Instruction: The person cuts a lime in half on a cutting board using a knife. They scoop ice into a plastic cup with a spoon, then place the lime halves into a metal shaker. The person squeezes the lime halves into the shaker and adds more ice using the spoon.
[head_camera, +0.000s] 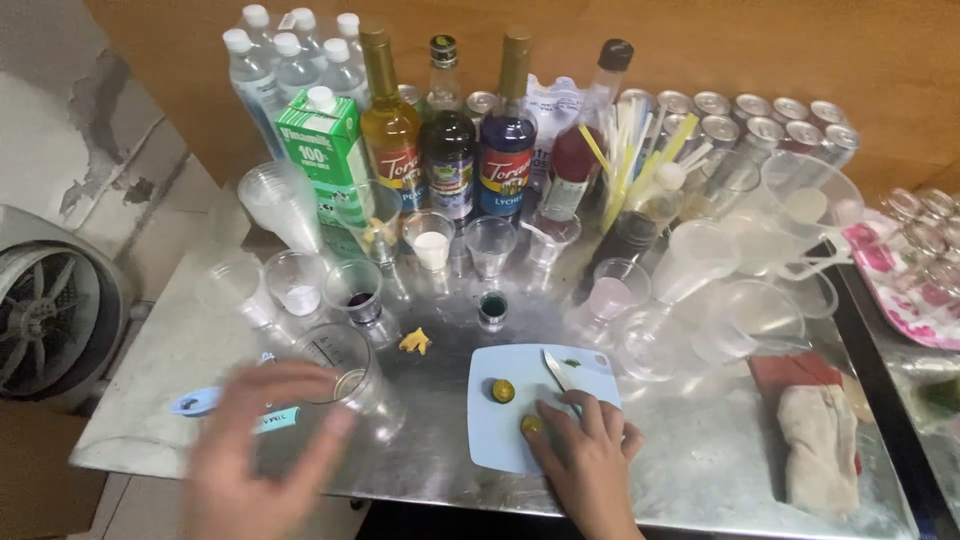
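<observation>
My right hand (588, 455) rests on a pale blue cutting board (488, 440), gripping the handle of a small knife (556, 369) whose blade points up and away. A small citrus half (503, 391) lies cut side up on the board, and another piece (531, 424) sits by my fingertips. My left hand (262, 452) is blurred, fingers spread, hovering just left of a clear measuring jug (345, 372) and holding nothing.
Syrup bottles (448, 140), a green carton (322, 140), water bottles (280, 60), cans (760, 115) and straws (635, 140) line the back. Several plastic cups (490, 245) and jugs crowd the steel table (700, 470). A cloth (820, 440) lies right; a fan (50, 310) stands left.
</observation>
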